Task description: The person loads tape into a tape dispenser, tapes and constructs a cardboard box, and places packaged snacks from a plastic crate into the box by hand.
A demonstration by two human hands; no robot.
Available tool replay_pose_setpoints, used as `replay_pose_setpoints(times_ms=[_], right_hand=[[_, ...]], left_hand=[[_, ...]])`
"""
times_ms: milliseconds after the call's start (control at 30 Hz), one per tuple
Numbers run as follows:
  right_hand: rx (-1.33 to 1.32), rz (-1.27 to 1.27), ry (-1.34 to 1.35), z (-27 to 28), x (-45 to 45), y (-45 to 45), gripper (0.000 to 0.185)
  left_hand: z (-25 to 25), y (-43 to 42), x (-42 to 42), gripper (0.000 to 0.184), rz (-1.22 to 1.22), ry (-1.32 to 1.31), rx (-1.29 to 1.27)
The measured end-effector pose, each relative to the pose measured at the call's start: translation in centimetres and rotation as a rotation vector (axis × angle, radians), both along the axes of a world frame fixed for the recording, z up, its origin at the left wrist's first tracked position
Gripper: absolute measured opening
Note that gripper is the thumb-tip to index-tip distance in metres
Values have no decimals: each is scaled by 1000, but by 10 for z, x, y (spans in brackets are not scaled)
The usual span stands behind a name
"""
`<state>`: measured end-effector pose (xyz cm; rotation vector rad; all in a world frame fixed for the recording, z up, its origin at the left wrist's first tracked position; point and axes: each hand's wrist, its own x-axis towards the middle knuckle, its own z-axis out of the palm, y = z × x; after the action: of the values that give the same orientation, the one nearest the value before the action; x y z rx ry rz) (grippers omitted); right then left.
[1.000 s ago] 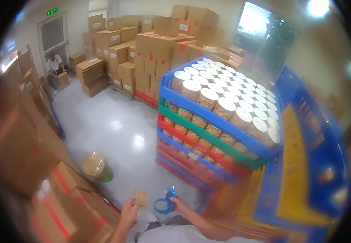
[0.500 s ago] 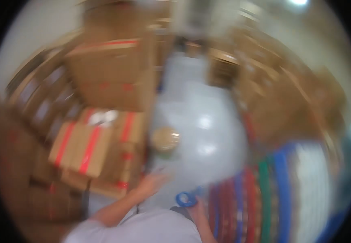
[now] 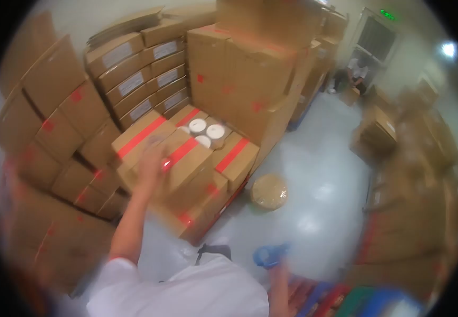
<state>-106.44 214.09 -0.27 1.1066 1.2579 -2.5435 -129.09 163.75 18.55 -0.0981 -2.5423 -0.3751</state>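
Observation:
My left hand point(image 3: 154, 161), a little blurred, lies over the top of a brown carton point(image 3: 181, 161) with red tape, its fingers stretched out. A second red-taped carton point(image 3: 143, 133) adjoins it at the far left. Low at the right, my right hand point(image 3: 279, 273) is closed around a blue tape dispenser point(image 3: 268, 255), which is smeared by motion. Several white round rolls point(image 3: 216, 131) stand just behind the carton under my left hand.
A large roll of brown tape point(image 3: 269, 192) sits on the grey floor point(image 3: 313, 179). Tall carton stacks point(image 3: 234, 68) rise behind and at left; more cartons point(image 3: 414, 222) line the right. Coloured rolls point(image 3: 340, 301) lie at bottom right. A person point(image 3: 357, 71) is at the far end.
The view has swung left toward the carton stack. My left hand has moved from above the floor onto the red-taped carton. My right hand still has the blue tape dispenser.

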Motion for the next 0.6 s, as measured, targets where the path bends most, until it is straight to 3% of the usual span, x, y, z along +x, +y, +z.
replay_pose_setpoints(times_ms=[67, 133, 167, 200, 267, 367, 433, 500, 600], right_hand=[[-3, 68, -17, -5, -19, -5, 45], [15, 158, -44, 1, -31, -12, 45], [18, 101, -43, 3, -43, -15, 45], [15, 151, -18, 0, -53, -15, 45], [17, 191, 16, 7, -71, -17, 47], [-10, 175, 119, 38, -104, -16, 53], [69, 140, 145, 46, -125, -14, 58], [161, 0, 187, 71, -137, -16, 64], [198, -244, 285, 105, -128, -1, 58]], left_hand=[[-2, -15, 0, 34, 134, -112, -70], [-67, -59, -18, 37, 100, -40, -72], [-69, -58, -20, 43, 152, -118, 30], [-66, -46, -23, 52, 299, -135, -23], [-12, 1, -28, 51, 223, 60, -12], [-5, 70, -60, 53, -69, 71, 207], [-34, 127, -72, 52, -357, -218, 426], [-41, 205, -59, 51, -618, -696, 804], [-84, 285, -25, 48, -958, -941, 722]])
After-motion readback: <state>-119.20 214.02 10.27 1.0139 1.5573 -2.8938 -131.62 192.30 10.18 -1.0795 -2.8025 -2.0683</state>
